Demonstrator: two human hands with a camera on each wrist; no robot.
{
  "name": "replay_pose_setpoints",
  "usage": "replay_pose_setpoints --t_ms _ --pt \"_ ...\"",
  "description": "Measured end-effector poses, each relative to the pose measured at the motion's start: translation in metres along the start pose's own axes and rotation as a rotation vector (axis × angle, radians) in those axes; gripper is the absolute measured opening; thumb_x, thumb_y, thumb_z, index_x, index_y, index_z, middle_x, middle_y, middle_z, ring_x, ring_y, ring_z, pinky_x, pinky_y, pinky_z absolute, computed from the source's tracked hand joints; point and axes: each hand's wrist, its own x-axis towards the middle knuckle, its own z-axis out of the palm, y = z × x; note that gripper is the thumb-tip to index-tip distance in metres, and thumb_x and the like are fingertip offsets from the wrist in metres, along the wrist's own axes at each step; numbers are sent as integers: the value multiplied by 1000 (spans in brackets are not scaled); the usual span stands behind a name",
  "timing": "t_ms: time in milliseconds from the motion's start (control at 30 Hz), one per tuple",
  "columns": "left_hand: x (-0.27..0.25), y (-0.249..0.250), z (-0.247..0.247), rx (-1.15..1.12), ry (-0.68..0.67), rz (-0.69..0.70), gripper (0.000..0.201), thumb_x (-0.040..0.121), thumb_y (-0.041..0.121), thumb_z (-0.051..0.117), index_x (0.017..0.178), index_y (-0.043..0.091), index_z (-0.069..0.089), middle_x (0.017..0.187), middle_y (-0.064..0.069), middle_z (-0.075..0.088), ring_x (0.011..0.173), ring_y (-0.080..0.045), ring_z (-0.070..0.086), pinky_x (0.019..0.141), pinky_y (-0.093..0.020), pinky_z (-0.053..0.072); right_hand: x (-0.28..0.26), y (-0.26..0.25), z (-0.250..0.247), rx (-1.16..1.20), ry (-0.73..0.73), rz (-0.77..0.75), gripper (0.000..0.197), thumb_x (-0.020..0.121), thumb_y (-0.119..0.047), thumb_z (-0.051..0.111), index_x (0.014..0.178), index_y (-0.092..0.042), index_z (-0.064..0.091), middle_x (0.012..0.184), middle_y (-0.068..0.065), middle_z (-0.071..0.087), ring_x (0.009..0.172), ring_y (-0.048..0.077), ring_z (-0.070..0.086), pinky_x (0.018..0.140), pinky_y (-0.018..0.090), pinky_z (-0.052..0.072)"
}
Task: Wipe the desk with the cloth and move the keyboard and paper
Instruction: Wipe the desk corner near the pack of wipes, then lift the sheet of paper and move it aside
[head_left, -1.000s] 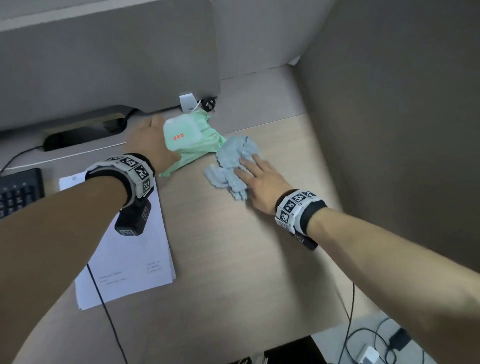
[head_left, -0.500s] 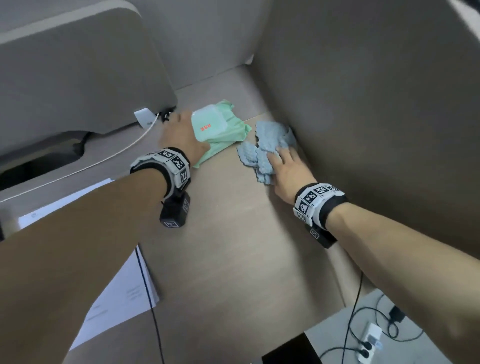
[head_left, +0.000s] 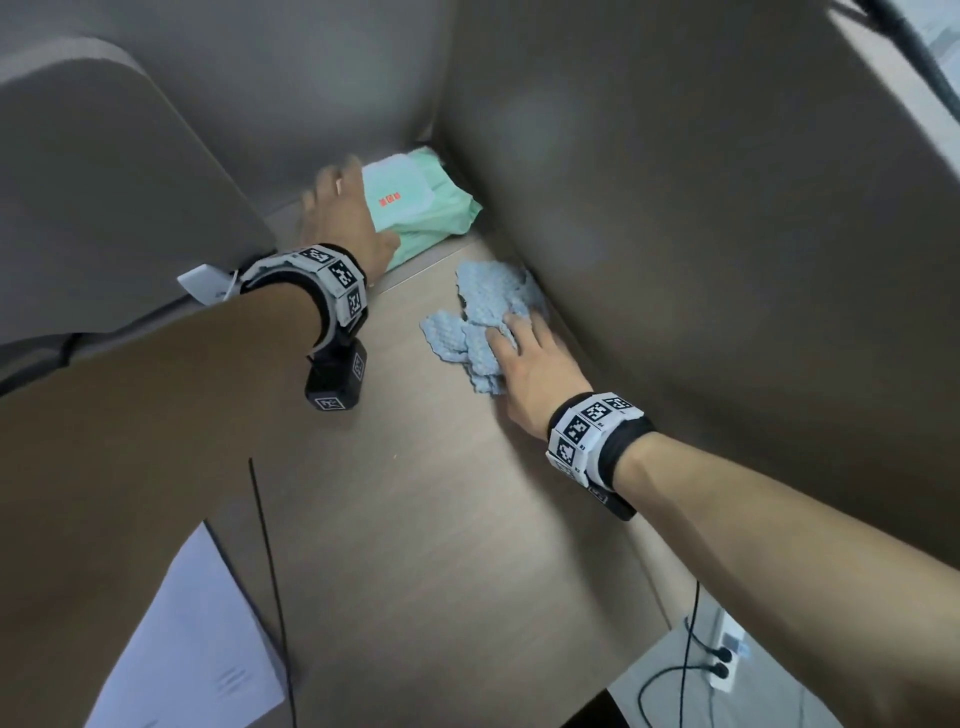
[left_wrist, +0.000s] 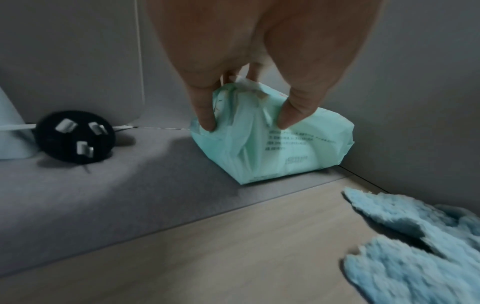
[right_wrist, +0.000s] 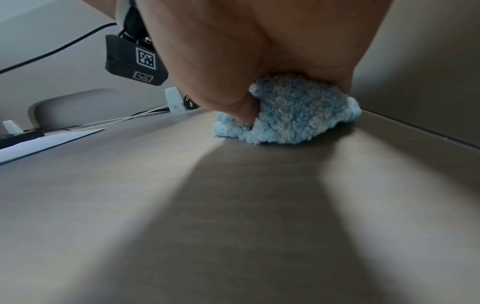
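Note:
A fluffy blue cloth (head_left: 483, 322) (right_wrist: 291, 113) (left_wrist: 420, 242) lies on the wooden desk (head_left: 441, 519) against the right partition. My right hand (head_left: 530, 364) presses flat on it with straight fingers. My left hand (head_left: 343, 218) (left_wrist: 246, 115) pinches the crumpled end of a mint-green wipes pack (head_left: 421, 208) (left_wrist: 280, 144) in the far corner. White paper (head_left: 192, 649) (right_wrist: 46, 142) lies at the near left, partly under my left forearm. The keyboard is out of view.
A black plug (left_wrist: 75, 139) and a white adapter (head_left: 205, 283) sit on the grey back ledge to the left of the pack. A thin black cable (head_left: 270, 571) crosses the paper. Grey partitions wall the desk at back and right. A power strip (head_left: 724, 654) lies on the floor.
My left hand has carried the green pack back and right into the corner. The right hand slid the cloth right, up against the partition. The view swung right, losing the keyboard.

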Motion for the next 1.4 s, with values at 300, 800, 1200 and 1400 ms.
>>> replay_pose_setpoints --t_ms 300,800,1200,1400 --pt "-99 -45 -18 90 -91 -26 56 83 17 63 135 12 44 134 -15 50 123 -34 46 100 -46 44 -2 -5 -5 -13 -32 53 74 80 -12 58 148 -11 26 158 16 18 145 43 12 112 52 29" --pt "-243 -125 11 -15 -235 -254 58 87 14 58 142 9 41 148 -12 39 132 -32 42 108 -36 35 -45 -73 51 -35 33 -413 74 84 -20 66 150 -19 33 160 9 26 148 36 19 119 45 21" --pt "-364 -205 -22 -88 -3 -668 53 90 21 55 141 14 43 142 -13 48 127 -34 48 103 -44 42 -119 -189 58 -39 -180 -440 64 82 -53 58 133 -18 43 126 12 41 113 35 48 86 41 48" --pt "-405 -261 -40 -181 -18 -828 56 91 21 57 143 5 40 142 -16 49 126 -36 50 99 -40 41 -128 -239 39 -153 -298 -370 69 72 -85 43 99 -25 61 104 3 67 86 26 63 68 32 44"
